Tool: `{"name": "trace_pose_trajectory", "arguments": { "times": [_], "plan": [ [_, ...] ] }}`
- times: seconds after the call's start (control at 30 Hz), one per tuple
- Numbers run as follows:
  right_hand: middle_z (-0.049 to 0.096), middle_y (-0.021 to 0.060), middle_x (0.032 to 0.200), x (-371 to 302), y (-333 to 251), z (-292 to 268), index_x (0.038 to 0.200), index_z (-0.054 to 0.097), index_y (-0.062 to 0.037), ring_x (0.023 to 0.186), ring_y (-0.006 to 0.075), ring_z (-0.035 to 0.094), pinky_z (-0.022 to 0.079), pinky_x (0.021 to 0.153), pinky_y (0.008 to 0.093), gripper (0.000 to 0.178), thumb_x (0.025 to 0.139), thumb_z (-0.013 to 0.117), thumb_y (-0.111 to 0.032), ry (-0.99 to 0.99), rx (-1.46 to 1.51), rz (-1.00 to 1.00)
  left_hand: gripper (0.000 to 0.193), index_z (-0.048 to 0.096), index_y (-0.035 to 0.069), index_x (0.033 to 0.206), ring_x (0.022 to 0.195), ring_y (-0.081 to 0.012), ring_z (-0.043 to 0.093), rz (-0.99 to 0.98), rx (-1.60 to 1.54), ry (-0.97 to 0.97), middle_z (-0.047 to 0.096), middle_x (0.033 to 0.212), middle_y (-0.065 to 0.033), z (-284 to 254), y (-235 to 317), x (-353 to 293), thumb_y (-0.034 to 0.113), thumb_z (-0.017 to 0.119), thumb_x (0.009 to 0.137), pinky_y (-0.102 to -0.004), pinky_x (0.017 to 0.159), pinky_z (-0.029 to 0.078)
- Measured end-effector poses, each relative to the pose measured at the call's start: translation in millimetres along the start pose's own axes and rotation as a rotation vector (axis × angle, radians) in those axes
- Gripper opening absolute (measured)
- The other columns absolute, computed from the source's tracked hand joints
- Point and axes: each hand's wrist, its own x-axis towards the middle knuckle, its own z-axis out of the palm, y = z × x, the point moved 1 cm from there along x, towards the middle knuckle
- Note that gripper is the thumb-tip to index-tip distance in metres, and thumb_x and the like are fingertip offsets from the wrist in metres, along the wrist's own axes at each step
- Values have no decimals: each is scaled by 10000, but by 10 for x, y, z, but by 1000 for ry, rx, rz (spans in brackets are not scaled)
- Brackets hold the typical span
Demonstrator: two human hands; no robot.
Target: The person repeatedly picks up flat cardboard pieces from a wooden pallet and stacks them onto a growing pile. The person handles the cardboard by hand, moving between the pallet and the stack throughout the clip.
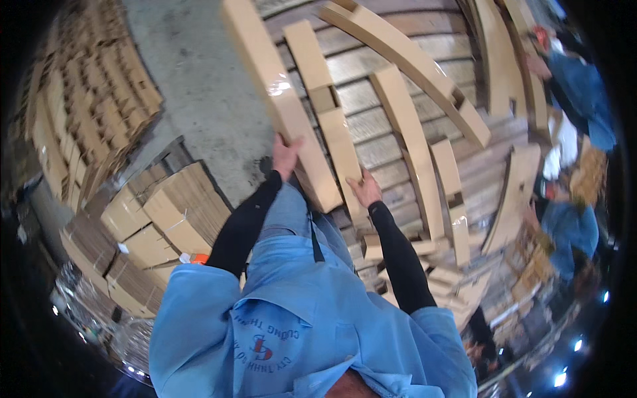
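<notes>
Cardboard box (302,126), left hand (286,156) touching, second box (340,142), right hand (365,189) touching

Tan cartons (286,106); light-blue shirt (371,338); black sleeves (244,225); grey floor (189,73).

Light blue work shirt (302,275) over black arm sleeves and blue trousers
The shirt is loose and creased, with wide short sleeves, a pointed fold-down collar (385,381) at the neck, and a chest print of dark lettering (286,330) curving around a small red emblem (260,343); the close-fitting left arm sleeve (245,225) and right arm sleeve (401,259) are plain matte black and reach the wrists, with the left hand (286,157) and right hand (366,190) bare; the trousers (284,209) look like faded denim, and a narrow dark strap (315,240) hangs at the waist
</notes>
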Motion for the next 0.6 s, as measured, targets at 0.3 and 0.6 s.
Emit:
{"name": "trace_pose_trajectory", "arguments": {
  "times": [0.3,0.6],
  "plan": [
    [444,304,1398,-36,-239,-12,1465,291,49,1296,420,448,377,1086,442,901,837,699,-450,241,0,-94,863,422,-76,1279,1161,-416,481,85,780,145,453,1245,-251,198,376,-321,433,820,707,-481,982,432],
    [396,303,1436,282,-644,-265,1487,190,54,1326,412,419,371,1102,429,1088,698,833,-331,248,-82,14,597,459,-32,1138,1179,-367,404,474,476,100,463,1168,-206,667,382,-288,286,790,756,-459,1009,335]
  ]
}}
